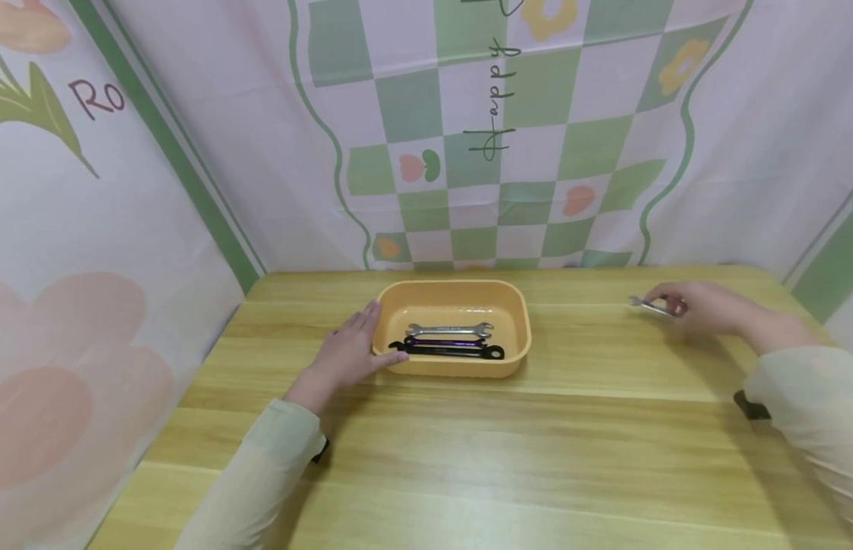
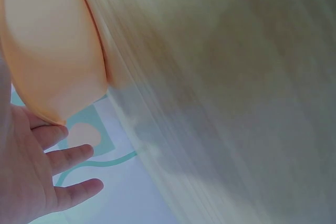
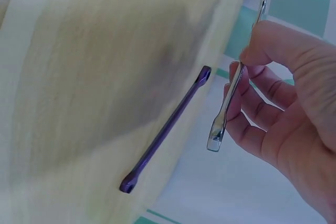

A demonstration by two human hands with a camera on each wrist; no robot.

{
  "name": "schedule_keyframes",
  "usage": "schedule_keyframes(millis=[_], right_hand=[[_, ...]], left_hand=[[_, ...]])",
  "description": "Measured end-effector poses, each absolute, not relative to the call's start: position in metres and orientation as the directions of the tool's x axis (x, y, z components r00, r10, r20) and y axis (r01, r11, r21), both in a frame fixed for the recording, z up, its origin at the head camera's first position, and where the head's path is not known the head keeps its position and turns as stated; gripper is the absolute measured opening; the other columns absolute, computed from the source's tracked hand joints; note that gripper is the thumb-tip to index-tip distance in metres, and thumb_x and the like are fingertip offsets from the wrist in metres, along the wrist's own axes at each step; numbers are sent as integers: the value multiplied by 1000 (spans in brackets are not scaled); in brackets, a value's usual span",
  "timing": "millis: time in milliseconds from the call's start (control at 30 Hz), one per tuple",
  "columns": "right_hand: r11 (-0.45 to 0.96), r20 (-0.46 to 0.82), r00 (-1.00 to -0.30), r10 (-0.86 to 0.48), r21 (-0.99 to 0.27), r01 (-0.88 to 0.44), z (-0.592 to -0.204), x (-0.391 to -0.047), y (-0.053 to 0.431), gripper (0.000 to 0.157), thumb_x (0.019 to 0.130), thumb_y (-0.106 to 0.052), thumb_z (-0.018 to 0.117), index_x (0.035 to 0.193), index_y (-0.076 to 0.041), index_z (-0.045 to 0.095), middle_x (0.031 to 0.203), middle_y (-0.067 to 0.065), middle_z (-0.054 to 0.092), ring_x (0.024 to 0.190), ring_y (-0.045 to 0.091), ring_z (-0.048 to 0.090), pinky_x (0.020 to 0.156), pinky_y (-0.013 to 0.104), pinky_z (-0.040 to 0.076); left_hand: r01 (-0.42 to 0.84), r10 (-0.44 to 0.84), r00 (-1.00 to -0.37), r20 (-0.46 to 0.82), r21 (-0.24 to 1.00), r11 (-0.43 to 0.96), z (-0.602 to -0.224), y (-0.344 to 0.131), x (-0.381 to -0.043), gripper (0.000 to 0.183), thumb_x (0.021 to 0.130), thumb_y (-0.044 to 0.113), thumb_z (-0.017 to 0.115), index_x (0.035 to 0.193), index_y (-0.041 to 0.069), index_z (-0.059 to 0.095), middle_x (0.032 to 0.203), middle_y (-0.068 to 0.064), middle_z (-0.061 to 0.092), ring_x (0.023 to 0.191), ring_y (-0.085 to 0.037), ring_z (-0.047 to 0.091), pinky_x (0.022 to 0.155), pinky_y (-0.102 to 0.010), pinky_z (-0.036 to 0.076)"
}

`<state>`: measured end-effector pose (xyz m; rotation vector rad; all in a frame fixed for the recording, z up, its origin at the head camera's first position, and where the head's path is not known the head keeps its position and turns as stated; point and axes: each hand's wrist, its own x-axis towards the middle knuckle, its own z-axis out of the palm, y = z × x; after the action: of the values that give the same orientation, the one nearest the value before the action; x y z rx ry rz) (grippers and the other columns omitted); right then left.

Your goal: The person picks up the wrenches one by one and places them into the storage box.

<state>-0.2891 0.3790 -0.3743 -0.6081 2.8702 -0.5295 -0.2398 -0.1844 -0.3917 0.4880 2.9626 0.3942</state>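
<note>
My right hand (image 1: 708, 309) pinches a silver open-end wrench (image 3: 230, 98) between thumb and fingers, over the right part of the table. Beneath it in the right wrist view, a purple wrench (image 3: 167, 129) lies on the wood; my hand hides it from the head view. My left hand (image 1: 344, 347) rests against the left end of a yellow tray (image 1: 460, 368), fingers straight along its outside and thumb over the front rim. Inside the tray lie a silver double open-end wrench (image 1: 448, 331), a purple wrench (image 1: 445, 343) and a black wrench (image 1: 443, 351), roughly side by side.
The wooden table (image 1: 467, 458) ends at the back against a checked curtain (image 1: 467, 153) with green and white squares. Another printed fabric wall (image 1: 89, 305) stands along the left side. The tray sits near the back middle of the table.
</note>
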Motion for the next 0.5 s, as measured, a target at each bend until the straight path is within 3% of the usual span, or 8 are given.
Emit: schedule_keyframes(millis=[500], right_hand=[[839, -51, -877, -478, -323, -438, -357, -289, 352, 44, 80, 13, 69, 123, 4, 66, 93, 5, 67, 84, 22, 64, 73, 40, 55]], left_hand=[[302, 332, -940, -73, 270, 914, -391, -185, -240, 113, 92, 77, 52, 165, 8, 2, 171, -11, 5, 154, -38, 17, 115, -71, 22]])
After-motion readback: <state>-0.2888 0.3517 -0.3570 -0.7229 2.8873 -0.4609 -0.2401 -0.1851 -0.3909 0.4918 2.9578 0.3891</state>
